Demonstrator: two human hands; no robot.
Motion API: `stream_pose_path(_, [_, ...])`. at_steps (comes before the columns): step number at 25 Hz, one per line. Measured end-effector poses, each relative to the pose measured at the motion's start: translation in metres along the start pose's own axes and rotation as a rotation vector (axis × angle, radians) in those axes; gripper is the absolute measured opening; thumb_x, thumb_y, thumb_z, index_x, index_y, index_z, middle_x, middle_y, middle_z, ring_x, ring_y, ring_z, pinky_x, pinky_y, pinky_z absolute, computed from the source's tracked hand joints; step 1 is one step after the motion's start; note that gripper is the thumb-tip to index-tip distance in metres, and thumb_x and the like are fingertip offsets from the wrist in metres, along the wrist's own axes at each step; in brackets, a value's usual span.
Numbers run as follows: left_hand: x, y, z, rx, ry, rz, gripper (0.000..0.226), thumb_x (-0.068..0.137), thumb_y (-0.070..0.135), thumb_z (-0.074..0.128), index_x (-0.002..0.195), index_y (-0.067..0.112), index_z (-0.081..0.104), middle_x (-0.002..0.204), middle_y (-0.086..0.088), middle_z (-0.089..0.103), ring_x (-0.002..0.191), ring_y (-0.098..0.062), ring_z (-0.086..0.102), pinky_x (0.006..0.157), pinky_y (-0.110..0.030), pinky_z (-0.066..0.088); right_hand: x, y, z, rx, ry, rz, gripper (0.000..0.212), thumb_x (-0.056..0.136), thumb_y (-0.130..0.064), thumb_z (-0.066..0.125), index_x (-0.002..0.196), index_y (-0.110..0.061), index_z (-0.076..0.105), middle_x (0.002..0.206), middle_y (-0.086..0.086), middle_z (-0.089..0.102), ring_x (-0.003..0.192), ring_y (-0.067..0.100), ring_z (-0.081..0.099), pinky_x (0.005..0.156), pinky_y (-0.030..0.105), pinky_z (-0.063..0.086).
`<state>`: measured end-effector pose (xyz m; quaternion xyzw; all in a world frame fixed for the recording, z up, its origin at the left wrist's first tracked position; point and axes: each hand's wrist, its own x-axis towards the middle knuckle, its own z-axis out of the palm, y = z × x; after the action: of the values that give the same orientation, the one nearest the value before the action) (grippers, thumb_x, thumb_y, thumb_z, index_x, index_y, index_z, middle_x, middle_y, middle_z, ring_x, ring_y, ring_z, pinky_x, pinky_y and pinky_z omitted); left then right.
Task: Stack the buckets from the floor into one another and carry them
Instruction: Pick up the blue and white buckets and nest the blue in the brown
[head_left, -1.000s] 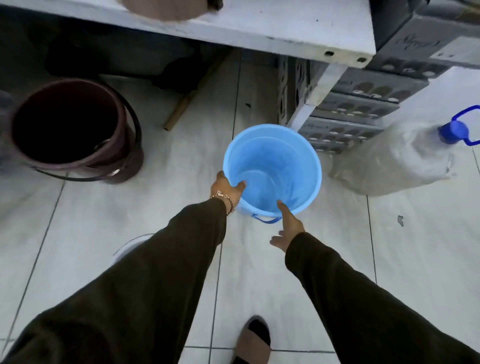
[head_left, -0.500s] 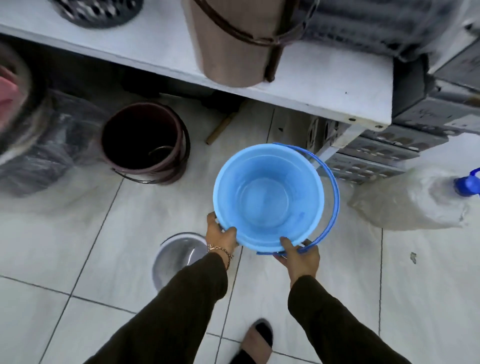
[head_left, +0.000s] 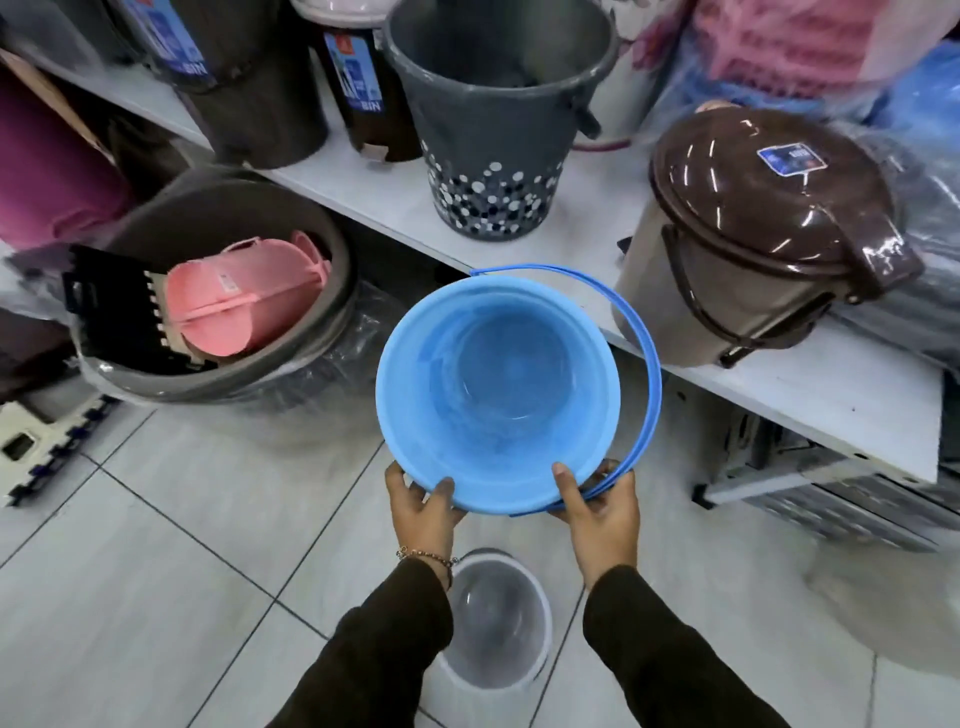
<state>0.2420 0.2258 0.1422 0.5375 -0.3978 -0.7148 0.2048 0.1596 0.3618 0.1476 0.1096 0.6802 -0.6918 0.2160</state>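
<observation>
A light blue bucket (head_left: 498, 384) with a blue wire-like handle hangs in the air in front of me, its mouth facing me and empty inside. My left hand (head_left: 423, 506) grips its near rim on the left. My right hand (head_left: 597, 506) grips the near rim on the right, with the handle's end by its fingers. A clear grey bucket (head_left: 496, 631) with a white rim stands on the tiled floor below and between my forearms, partly hidden by my left sleeve.
A white shelf (head_left: 810, 395) runs across behind the blue bucket, carrying a grey dotted bin (head_left: 493, 119), a brown lidded bin (head_left: 753, 234) and dark pedal bins (head_left: 254, 88). A large grey tub (head_left: 130, 384) with pink baskets stands at left on the floor.
Both hands have lifted the blue bucket from the floor up to shelf height. The view has risen, so the shelf top shows and the grey bucket now lies below my arms.
</observation>
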Motion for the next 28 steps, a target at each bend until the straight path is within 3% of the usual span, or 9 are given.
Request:
stream_pose_path(2, [0.101,0.045,-0.033,-0.014,0.086,0.027,0.053,0.092,-0.009,0.048,0.137,0.017,0.037,0.121,-0.009,0.056,0.107,-0.026,0.058,0.074,-0.037,0.057,0.047,0.019,0.107,-0.030,-0.064,0.025,0.024,0.087,-0.015,0.070,0.104,-0.017,0.053,0.107,0.011,0.069,0.096,0.022,0.072,0.077,0.043,0.062])
stream_pose_path(5, [0.135,0.053,-0.029,0.019,0.051,-0.006,0.053,0.093,-0.008,0.047,0.137,0.018,0.035,0.120,-0.006,0.053,0.108,-0.026,0.057,0.086,-0.043,0.053,0.069,0.016,0.129,-0.046,-0.094,0.047,0.018,0.090,-0.014,0.066,0.101,-0.019,0.053,0.106,0.011,0.068,0.095,0.021,0.072,0.076,0.039,0.062])
stream_pose_path(12, [0.273,0.017,-0.026,0.363,0.008,-0.100,0.054,0.083,-0.001,0.055,0.132,0.017,0.040,0.107,-0.011,0.063,0.094,-0.033,0.063,0.090,-0.056,0.055,0.148,0.110,0.179,-0.046,0.155,0.242,0.026,0.086,-0.009,0.070,0.103,-0.011,0.051,0.098,0.012,0.065,0.081,0.030,0.070,0.057,0.029,0.062])
stream_pose_path(16, [0.316,0.001,-0.019,0.590,-0.006,-0.082,0.057,0.080,0.003,0.059,0.134,0.016,0.045,0.110,-0.010,0.065,0.104,-0.038,0.063,0.088,-0.036,0.052,0.187,0.158,0.188,-0.021,0.258,0.413,0.031,0.082,-0.002,0.073,0.105,-0.003,0.051,0.105,0.026,0.063,0.078,0.037,0.068,0.057,0.038,0.059])
stream_pose_path(18, [0.332,-0.005,-0.021,0.710,-0.006,-0.102,0.056,0.081,0.003,0.060,0.134,0.014,0.047,0.117,-0.015,0.065,0.107,-0.039,0.061,0.085,-0.035,0.050,0.202,0.174,0.189,-0.040,0.279,0.502,0.038,0.080,0.000,0.074,0.112,0.003,0.054,0.108,0.028,0.064,0.086,0.042,0.068,0.055,0.039,0.060])
stream_pose_path(21, [0.345,-0.010,-0.034,0.935,-0.013,-0.089,0.048,0.079,0.009,0.065,0.126,0.009,0.055,0.119,-0.017,0.064,0.108,-0.039,0.061,0.083,-0.033,0.053,0.212,0.189,0.184,-0.066,0.208,0.608,0.049,0.080,0.003,0.074,0.123,0.004,0.051,0.117,0.031,0.063,0.089,0.041,0.066,0.072,0.046,0.057])
stream_pose_path(24, [0.335,-0.007,-0.049,1.089,-0.047,-0.071,0.057,0.083,0.019,0.069,0.136,0.009,0.047,0.135,-0.015,0.044,0.098,-0.035,0.064,0.065,-0.033,0.056,0.209,0.194,0.167,-0.150,0.167,0.648,0.079,0.079,-0.011,0.077,0.144,-0.005,0.032,0.135,0.023,0.054,0.108,0.036,0.060,0.090,0.048,0.053])
stream_pose_path(26, [0.319,-0.010,-0.061,1.199,-0.049,-0.010,0.064,0.086,0.031,0.066,0.142,0.013,0.039,0.143,-0.013,0.036,0.114,-0.036,0.058,0.087,-0.040,0.056,0.196,0.192,0.147,-0.327,0.130,0.620,0.092,0.078,-0.026,0.078,0.150,-0.007,0.024,0.146,0.015,0.046,0.126,0.034,0.052,0.105,0.047,0.046])
stream_pose_path(28, [0.299,-0.018,-0.070,1.257,-0.048,0.038,0.065,0.087,0.034,0.064,0.143,0.015,0.038,0.144,-0.014,0.037,0.125,-0.038,0.051,0.101,-0.047,0.049,0.177,0.188,0.123,-0.501,0.072,0.574,0.085,0.082,-0.032,0.074,0.149,-0.005,0.029,0.151,0.015,0.042,0.133,0.032,0.046,0.112,0.043,0.038])
